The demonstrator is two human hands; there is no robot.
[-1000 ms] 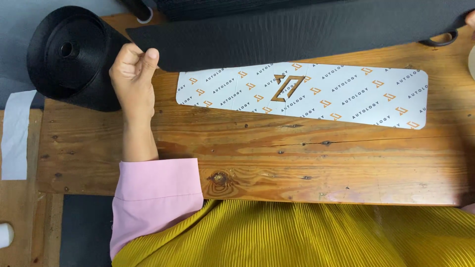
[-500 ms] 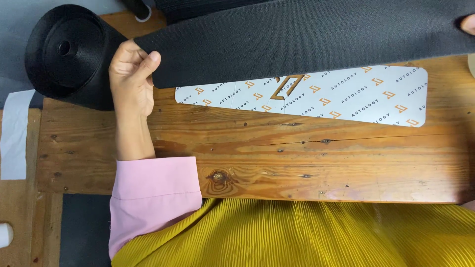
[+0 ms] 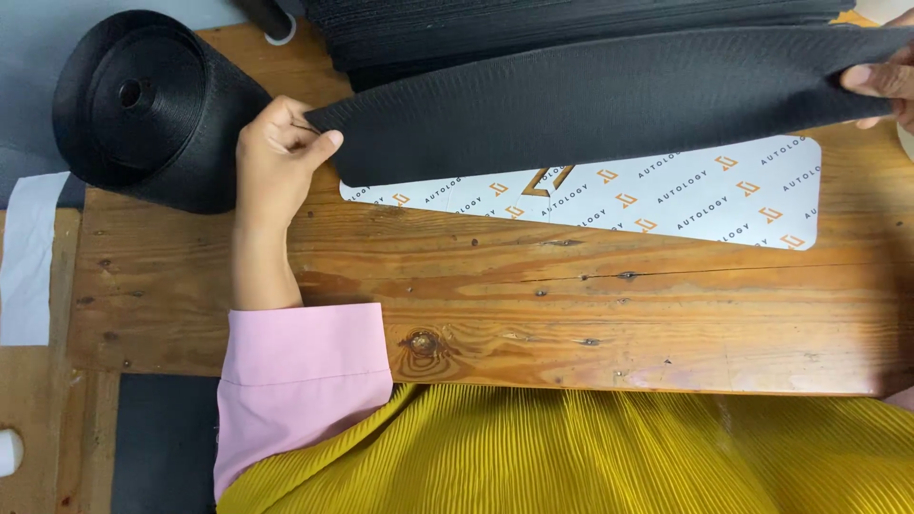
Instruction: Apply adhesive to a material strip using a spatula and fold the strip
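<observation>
A black webbing strip [image 3: 609, 100] is held taut over a white template [image 3: 666, 195], pinched by the left hand [image 3: 276, 157]; the right hand [image 3: 881, 86], mostly cropped, seemingly grips its far end.

In front of you, on the wooden bench [image 3: 495, 314], lies a long white card [image 3: 666, 195] with rounded corners and small orange and grey marks, its upper edge under black webbing [image 3: 590, 105].
</observation>
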